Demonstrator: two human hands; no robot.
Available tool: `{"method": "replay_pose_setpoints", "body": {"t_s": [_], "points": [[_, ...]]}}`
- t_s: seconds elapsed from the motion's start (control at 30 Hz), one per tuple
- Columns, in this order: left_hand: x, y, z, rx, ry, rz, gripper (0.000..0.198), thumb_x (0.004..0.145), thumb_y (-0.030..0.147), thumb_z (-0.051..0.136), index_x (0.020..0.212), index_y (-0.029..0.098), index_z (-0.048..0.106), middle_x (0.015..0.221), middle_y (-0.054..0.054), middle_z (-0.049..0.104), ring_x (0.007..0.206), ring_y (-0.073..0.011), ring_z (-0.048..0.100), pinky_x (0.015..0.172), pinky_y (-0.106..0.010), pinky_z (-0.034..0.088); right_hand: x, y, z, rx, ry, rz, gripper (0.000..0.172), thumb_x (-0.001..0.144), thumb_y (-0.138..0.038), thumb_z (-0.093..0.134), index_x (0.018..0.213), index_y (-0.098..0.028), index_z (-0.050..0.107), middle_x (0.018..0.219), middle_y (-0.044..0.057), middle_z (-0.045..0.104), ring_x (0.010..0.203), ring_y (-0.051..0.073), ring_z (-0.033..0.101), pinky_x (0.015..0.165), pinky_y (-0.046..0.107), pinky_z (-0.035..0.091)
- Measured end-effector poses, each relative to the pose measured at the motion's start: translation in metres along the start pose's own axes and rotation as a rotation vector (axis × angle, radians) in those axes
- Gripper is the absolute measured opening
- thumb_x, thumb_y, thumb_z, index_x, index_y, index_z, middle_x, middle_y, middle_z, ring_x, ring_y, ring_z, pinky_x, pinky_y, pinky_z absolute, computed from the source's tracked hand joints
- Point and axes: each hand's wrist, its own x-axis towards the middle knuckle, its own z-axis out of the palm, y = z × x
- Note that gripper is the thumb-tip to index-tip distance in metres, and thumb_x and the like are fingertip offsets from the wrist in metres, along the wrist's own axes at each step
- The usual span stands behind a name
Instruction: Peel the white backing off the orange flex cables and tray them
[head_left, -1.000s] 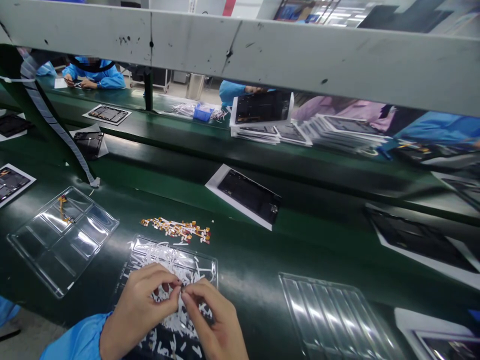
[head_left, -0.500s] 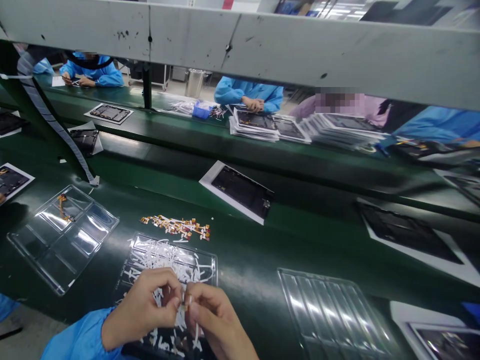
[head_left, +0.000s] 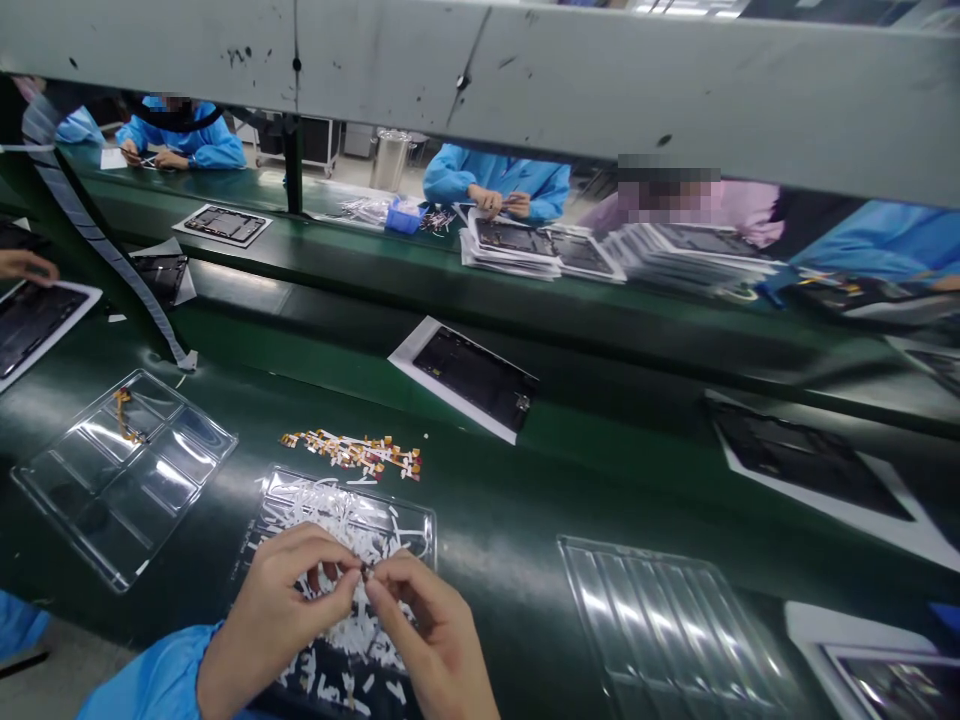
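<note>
The left hand (head_left: 281, 610) and right hand (head_left: 427, 625) grip a small component (head_left: 366, 572) between their fingertips, just above a clear plastic tray (head_left: 433, 535) heaped with white paper strips (head_left: 352, 530). This tray lies near the front edge of the green desk (head_left: 495, 520). A loose pile of orange-tipped flex cables (head_left: 352, 452) lies just beyond it, and a second clear tray (head_left: 124, 480) lies to its left.
</note>
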Motion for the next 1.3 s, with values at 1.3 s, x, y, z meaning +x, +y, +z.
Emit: {"method": "replay_pose_setpoints", "body": {"t_s": [1.3], "points": [[0.0,0.0,0.001,0.463,-0.052,0.399,0.014,0.101,0.016,0.059,0.112,0.018,0.067,0.09,-0.004,0.069,0.077,-0.0184,0.064,0.067,-0.032,0.052,0.008,-0.004,-0.013,0.24,-0.105,0.284,0.038,0.088,-0.055,0.072,0.086,-0.017,0.081,0.059,0.001,0.065,0.057,0.015,0.06,0.062,0.026,0.049]]}}
